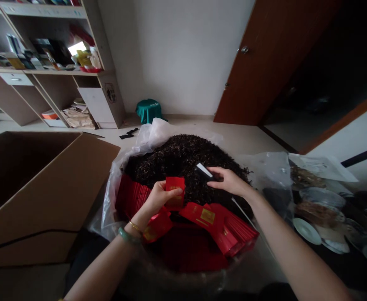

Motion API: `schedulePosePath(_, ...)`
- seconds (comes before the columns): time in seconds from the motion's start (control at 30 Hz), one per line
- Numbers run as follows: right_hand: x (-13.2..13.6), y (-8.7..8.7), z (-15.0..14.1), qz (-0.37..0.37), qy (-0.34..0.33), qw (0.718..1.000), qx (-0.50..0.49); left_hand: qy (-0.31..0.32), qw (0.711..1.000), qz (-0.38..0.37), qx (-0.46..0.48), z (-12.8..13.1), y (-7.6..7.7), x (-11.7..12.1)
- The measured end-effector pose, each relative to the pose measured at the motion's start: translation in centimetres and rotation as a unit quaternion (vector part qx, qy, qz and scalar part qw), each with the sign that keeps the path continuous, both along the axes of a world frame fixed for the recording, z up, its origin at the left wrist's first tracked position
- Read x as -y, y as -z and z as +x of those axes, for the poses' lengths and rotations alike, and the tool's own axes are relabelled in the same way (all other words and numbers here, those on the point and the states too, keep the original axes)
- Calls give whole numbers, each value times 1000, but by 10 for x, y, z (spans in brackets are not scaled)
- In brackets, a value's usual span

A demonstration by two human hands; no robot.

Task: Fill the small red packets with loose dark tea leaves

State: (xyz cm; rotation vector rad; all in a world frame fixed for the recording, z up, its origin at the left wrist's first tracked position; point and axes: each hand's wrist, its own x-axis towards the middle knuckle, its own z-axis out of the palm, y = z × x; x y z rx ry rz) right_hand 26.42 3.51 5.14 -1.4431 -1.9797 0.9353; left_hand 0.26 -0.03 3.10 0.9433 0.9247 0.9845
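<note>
Could drop small black-and-white rectangular object (204, 172) into dark, loose, leaf-like heap (183, 152) below by slackening fingertip grip of right hand (225, 180), or crease small red gold-printed packet (175, 184), pinched in left hand (158, 197) over heap's near edge, by over-squeezing.

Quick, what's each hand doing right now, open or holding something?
Left hand: closed, holding a red packet.
Right hand: closed, holding a small black-and-white object; exactly what it is cannot be told.

The red packet (175, 202) in the left hand (158, 195) bears blurred print. Left of that hand, a carton (54, 188) is cut off.
</note>
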Motion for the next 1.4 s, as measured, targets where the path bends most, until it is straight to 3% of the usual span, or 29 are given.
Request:
schedulePosePath(0.13, 20, -27, -25, 76, -72, 994, 4, 27, 1000, -2, -10, 3, 2, 3)
schedulePosePath(0.27, 40, -39, -48, 108, -101, 987, 58, 49, 998, 19, -36, 5, 1, 6)
schedulePosePath(0.5, 49, -36, -64, 130, -97, 984, 79, 80, 989, 96, -76, 5, 3, 7)
schedulePosePath(0.97, 49, -35, -70, 175, -75, 978, 89, 90, 994, 31, -53, 6, 8, 8)
schedulePosePath(1.4, 45, -34, -63, 153, -91, 981, 77, 75, 994, 53, -65, 4, -3, 7)
